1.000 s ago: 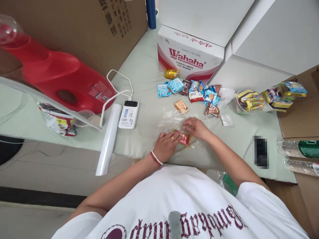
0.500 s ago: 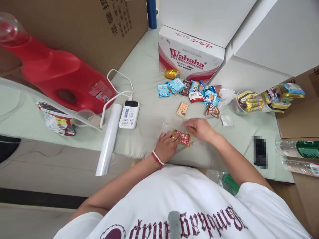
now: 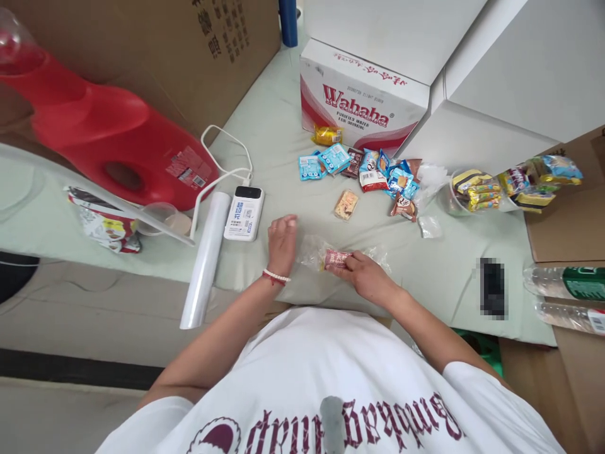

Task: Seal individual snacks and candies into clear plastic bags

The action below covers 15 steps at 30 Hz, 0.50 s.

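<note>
A small red snack packet point(image 3: 336, 258) lies on a crumpled sheet of clear plastic point(image 3: 312, 252) near the front edge of the table. My right hand point(image 3: 371, 276) grips the packet's right end between thumb and fingers. Part of the plastic spreads out beyond those fingers. Left of the sheet, my left hand point(image 3: 282, 244) is raised slightly with its fingers stretched out, holding nothing. A clear-wrapped biscuit-like snack point(image 3: 346, 205) lies just behind the plastic.
Several wrapped snacks point(image 3: 373, 180) lie before a Wahaha carton point(image 3: 362, 101). A filled plastic tub point(image 3: 456, 202) stands right. On the left are a power bank point(image 3: 244, 214) with cable, a white roll point(image 3: 205, 261) and a large red jug point(image 3: 113, 139). Bottles point(image 3: 553, 282) lie far right.
My left hand has come off the red packet and moved left. My right hand has moved down and left onto the packet and taken hold of it.
</note>
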Each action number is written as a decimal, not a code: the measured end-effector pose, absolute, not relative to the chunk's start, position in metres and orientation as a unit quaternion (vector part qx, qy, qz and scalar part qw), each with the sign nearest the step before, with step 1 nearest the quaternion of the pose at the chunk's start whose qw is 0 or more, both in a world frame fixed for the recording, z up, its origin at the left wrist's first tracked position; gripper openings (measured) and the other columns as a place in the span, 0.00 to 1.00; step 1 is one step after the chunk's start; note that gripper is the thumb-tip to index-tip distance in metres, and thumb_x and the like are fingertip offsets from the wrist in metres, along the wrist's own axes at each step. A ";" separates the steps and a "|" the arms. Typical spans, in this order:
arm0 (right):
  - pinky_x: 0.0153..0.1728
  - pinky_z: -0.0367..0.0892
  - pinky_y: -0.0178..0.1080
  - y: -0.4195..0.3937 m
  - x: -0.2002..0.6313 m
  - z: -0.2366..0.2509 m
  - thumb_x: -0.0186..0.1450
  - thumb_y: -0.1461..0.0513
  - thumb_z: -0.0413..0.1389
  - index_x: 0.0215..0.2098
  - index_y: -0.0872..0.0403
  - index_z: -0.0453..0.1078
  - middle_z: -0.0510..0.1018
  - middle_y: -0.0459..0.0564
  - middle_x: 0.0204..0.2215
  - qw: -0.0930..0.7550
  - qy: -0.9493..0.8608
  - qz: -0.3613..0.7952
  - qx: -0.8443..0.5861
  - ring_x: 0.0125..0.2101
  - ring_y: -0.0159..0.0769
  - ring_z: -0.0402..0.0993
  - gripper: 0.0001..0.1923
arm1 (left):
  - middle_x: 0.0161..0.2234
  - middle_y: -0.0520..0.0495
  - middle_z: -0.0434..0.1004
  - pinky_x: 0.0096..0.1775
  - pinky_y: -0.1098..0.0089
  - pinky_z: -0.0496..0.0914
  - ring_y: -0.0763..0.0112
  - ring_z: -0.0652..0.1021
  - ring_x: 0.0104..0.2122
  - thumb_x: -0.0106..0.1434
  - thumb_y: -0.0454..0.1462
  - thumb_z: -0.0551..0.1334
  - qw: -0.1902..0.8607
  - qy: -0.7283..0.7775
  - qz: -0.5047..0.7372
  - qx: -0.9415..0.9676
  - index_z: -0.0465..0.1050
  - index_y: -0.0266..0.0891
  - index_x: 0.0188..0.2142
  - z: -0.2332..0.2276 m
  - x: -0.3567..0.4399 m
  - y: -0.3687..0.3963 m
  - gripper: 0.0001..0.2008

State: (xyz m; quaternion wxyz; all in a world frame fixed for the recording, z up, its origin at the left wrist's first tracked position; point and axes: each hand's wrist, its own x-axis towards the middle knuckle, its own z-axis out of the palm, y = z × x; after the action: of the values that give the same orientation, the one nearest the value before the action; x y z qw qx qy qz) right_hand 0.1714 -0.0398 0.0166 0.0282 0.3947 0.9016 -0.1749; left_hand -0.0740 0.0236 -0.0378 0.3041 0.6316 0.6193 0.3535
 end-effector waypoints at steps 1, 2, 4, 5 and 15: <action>0.43 0.65 0.41 -0.039 0.170 0.018 0.72 0.70 0.50 0.69 0.45 0.68 0.77 0.54 0.41 0.032 0.902 -0.174 0.393 0.41 0.42 0.66 0.29 | 0.59 0.38 0.74 0.66 0.47 0.61 0.56 0.69 0.63 0.77 0.42 0.45 0.295 0.632 0.340 0.631 0.76 0.41 0.56 -0.033 -0.068 0.028 0.23; 0.43 0.64 0.41 -0.039 0.169 0.019 0.72 0.70 0.51 0.68 0.46 0.69 0.76 0.54 0.41 0.033 0.902 -0.176 0.393 0.40 0.42 0.66 0.29 | 0.61 0.39 0.72 0.68 0.45 0.58 0.54 0.65 0.66 0.76 0.44 0.50 0.293 0.632 0.321 0.642 0.78 0.43 0.52 -0.029 -0.061 0.032 0.20; 0.43 0.64 0.41 -0.038 0.169 0.020 0.72 0.71 0.52 0.67 0.46 0.71 0.76 0.54 0.40 0.027 0.898 -0.186 0.399 0.40 0.43 0.66 0.28 | 0.62 0.42 0.71 0.70 0.42 0.53 0.49 0.59 0.71 0.70 0.45 0.61 0.307 0.593 0.275 0.692 0.82 0.44 0.39 -0.022 -0.051 0.034 0.12; 0.43 0.64 0.41 -0.037 0.169 0.020 0.72 0.71 0.52 0.66 0.46 0.72 0.76 0.54 0.39 0.021 0.895 -0.195 0.401 0.40 0.43 0.66 0.28 | 0.62 0.43 0.71 0.70 0.41 0.52 0.47 0.57 0.71 0.66 0.43 0.66 0.320 0.555 0.254 0.725 0.81 0.42 0.32 -0.020 -0.050 0.033 0.09; 0.47 0.68 0.42 -0.028 0.179 0.014 0.73 0.69 0.51 0.63 0.46 0.75 0.76 0.53 0.39 -0.053 0.862 -0.310 0.398 0.42 0.42 0.67 0.24 | 0.61 0.34 0.69 0.56 0.46 0.71 0.43 0.71 0.59 0.52 0.36 0.73 0.244 0.612 0.169 0.733 0.78 0.40 0.44 -0.027 -0.083 -0.002 0.18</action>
State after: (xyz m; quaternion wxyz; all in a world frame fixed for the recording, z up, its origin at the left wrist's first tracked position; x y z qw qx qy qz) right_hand 0.1789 -0.0281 0.0141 -0.0531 0.3981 0.8617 -0.3101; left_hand -0.0835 -0.0016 -0.0271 0.2444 0.7330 0.6120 0.1687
